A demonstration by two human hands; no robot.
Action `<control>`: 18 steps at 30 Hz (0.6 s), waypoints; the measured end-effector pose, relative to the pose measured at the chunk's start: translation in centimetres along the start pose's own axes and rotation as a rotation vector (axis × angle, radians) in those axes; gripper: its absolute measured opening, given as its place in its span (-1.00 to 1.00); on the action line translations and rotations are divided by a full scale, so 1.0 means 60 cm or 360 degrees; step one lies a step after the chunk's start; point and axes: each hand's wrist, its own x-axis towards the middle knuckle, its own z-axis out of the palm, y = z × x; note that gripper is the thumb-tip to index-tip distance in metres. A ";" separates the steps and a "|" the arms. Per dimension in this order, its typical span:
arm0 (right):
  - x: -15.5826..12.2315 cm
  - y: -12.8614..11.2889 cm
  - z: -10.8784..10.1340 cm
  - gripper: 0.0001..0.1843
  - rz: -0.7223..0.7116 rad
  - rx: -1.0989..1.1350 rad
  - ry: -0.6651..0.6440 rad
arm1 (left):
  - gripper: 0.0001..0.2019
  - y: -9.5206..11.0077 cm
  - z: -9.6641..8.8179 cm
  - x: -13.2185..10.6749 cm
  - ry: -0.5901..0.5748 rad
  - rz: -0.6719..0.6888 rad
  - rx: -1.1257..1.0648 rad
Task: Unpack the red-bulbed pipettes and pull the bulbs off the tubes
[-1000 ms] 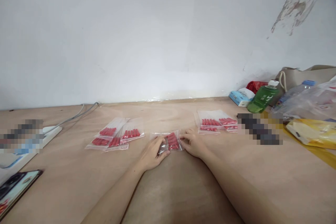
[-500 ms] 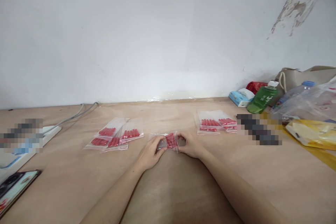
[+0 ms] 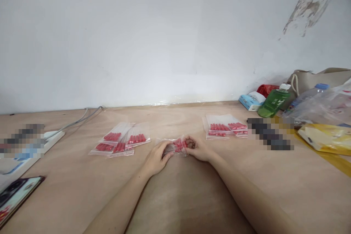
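Observation:
A small clear plastic bag of red pieces lies on the wooden table at the centre. My left hand grips its left end with curled fingers. My right hand pinches its right end, fingers closed on the plastic. To the left lies a pile of similar bags with red pieces. Another pile of the same bags sits to the right.
A phone and a white power strip with a grey cable lie at the left. At the right stand a green bottle, a blue tissue pack, a clear bottle, plastic bags, a yellow packet and a beige bag.
Both hands have drawn closer together on the bag. It lay flat under my fingers a second ago and is now bunched and gripped between them.

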 end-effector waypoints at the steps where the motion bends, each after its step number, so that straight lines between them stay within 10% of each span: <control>1: 0.000 0.000 -0.004 -0.72 0.0075 0.0075 0.0032 | -0.69 -0.001 0.000 0.000 0.0008 -0.0001 0.0001; 12: 0.008 -0.009 -0.044 -0.64 0.0486 0.0412 0.0325 | -0.71 -0.001 -0.004 0.002 0.0012 -0.0032 -0.0002; 18: -0.003 -0.035 -0.128 -0.69 0.0159 -0.0019 0.0742 | -0.76 -0.009 0.000 0.004 0.0165 -0.0079 0.0101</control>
